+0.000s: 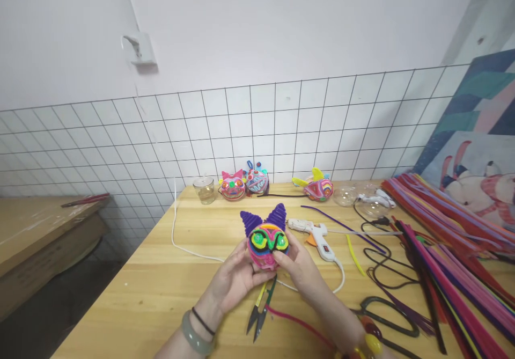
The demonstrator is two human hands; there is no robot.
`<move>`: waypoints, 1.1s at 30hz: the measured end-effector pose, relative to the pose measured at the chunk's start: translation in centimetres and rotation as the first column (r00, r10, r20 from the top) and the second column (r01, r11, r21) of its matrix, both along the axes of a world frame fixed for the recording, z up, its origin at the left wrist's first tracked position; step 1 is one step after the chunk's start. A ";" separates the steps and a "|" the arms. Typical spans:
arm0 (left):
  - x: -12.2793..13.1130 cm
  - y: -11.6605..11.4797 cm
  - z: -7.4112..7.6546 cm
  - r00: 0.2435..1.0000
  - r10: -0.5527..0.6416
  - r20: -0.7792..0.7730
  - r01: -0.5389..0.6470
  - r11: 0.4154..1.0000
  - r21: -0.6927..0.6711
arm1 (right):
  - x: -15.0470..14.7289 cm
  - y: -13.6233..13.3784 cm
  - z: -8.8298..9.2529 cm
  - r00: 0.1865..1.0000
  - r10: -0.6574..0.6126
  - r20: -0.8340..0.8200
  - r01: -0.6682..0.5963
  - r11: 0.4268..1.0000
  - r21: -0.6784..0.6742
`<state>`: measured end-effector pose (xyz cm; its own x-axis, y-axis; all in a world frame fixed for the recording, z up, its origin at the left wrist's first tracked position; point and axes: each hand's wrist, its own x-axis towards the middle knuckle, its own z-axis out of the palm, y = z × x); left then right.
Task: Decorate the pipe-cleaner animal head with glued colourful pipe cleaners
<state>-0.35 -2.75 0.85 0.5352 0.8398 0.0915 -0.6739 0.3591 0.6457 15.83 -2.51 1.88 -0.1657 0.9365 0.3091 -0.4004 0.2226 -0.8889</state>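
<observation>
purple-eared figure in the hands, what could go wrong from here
The glue gun lies with its nozzle apparently close to the figure and the right hand; if hot, which can't be seen, it might burn a finger. The snips lie with blades parted near the left hand, which could get nicked if lowered. The white cord loops by the right forearm and might snag, dragging the gun.
</observation>
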 end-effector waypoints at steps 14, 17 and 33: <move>0.6 -0.2 0.0 0.963 0.223 -0.154 -0.210 0.973 0.096 | -0.2 -0.1 -0.3 0.998 0.062 -0.007 -0.063 0.997 -0.035; 0.8 -0.1 0.0 0.935 0.289 -0.206 -0.260 0.953 0.157 | -0.1 0.0 -0.2 0.999 0.053 0.000 -0.053 0.997 -0.053; 0.8 0.9 -0.7 0.851 0.461 -0.253 -0.405 0.881 0.244 | 0.5 0.5 -0.9 0.976 0.107 -0.190 -0.158 0.948 -0.277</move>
